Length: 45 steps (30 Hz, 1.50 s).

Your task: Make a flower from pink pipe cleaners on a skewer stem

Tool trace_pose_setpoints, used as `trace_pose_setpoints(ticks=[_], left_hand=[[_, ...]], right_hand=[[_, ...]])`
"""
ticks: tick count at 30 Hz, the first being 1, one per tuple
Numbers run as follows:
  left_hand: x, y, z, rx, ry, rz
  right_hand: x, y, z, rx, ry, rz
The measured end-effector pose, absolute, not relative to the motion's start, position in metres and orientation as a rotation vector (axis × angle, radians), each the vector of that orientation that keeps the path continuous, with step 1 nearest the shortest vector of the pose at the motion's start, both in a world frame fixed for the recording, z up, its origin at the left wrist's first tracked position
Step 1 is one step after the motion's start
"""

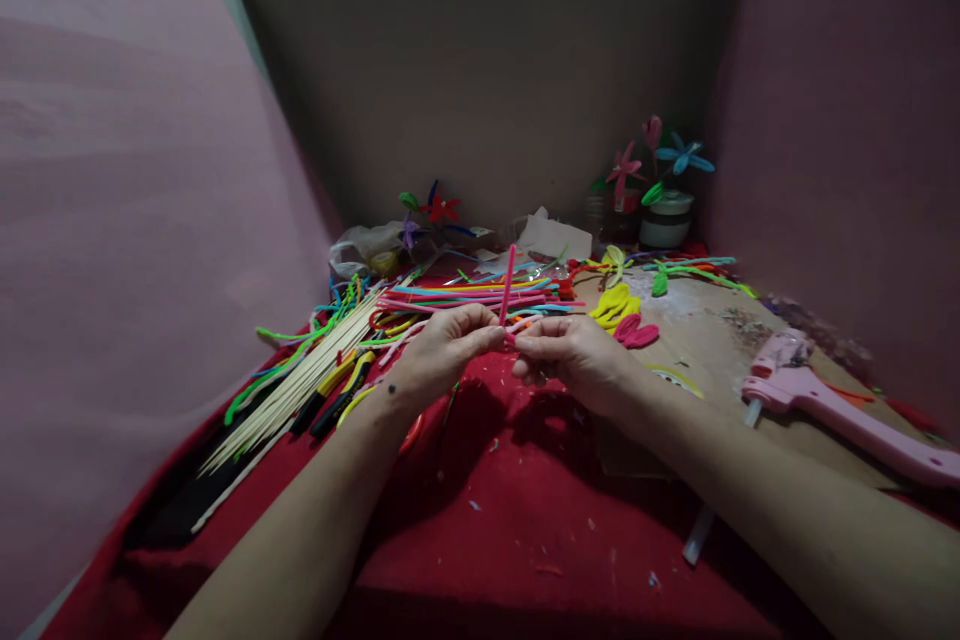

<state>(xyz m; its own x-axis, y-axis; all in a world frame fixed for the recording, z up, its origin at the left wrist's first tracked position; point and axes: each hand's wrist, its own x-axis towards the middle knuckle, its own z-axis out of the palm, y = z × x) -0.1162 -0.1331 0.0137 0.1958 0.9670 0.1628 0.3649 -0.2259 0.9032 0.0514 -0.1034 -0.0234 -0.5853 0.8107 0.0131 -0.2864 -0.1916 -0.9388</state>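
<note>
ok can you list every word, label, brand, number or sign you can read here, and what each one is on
No text can be read anywhere in this view.
Dark jar with a red and white patch: possibly a label, too small and blurred to read.
Black-and-yellow handled tool: any marking is too small to make out.
Pink plastic glue gun: no legible lettering.

Pink stem's (508,288) lower part was partly hidden by fingertips of left hand (454,345) and right hand (576,352). Left forearm (322,510) covered part of red loop (411,433), 7 o'clock. Pink glue gun (847,410): handle cut off by edge, 4 o'clock. Scraps (475,505), 6 o'clock, were too small to identify.
</note>
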Motion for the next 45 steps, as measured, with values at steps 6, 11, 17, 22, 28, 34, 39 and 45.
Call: trace_pose_setpoints(ticks=[6, 11, 17, 22, 28, 34, 39, 45], left_hand=[[-0.114, -0.133, 0.015, 1.664, 1.313, 1.116], [-0.113, -0.132, 0.015, 1.673, 1.348, 1.149], [-0.115, -0.131, 0.012, 1.779, 1.358, 1.061], [-0.119, -0.128, 0.009, 1.822, 1.361, 0.990], [-0.115, -0.128, 0.004, 1.682, 1.325, 1.081], [-0.113, -0.128, 0.005, 1.717, 1.408, 1.032], [-0.109, -0.131, 0.009, 1.891, 1.433, 0.815], [-0.107, -0.133, 0.008, 1.918, 1.444, 0.779]], right_hand=[[0.052, -0.099, -0.026, -0.687, -1.148, 2.009], [0.050, -0.098, -0.025, -0.636, -1.106, 1.957], [0.048, -0.098, -0.025, -0.636, -1.095, 1.905], [0.046, -0.099, -0.028, -0.674, -1.078, 1.845], [0.043, -0.104, -0.029, -0.690, -1.154, 1.747], [0.047, -0.110, -0.020, -0.775, -1.546, 1.150], [0.052, -0.110, -0.015, -0.544, -1.918, 0.255], [0.053, -0.104, -0.016, -0.795, -2.108, 0.502]])
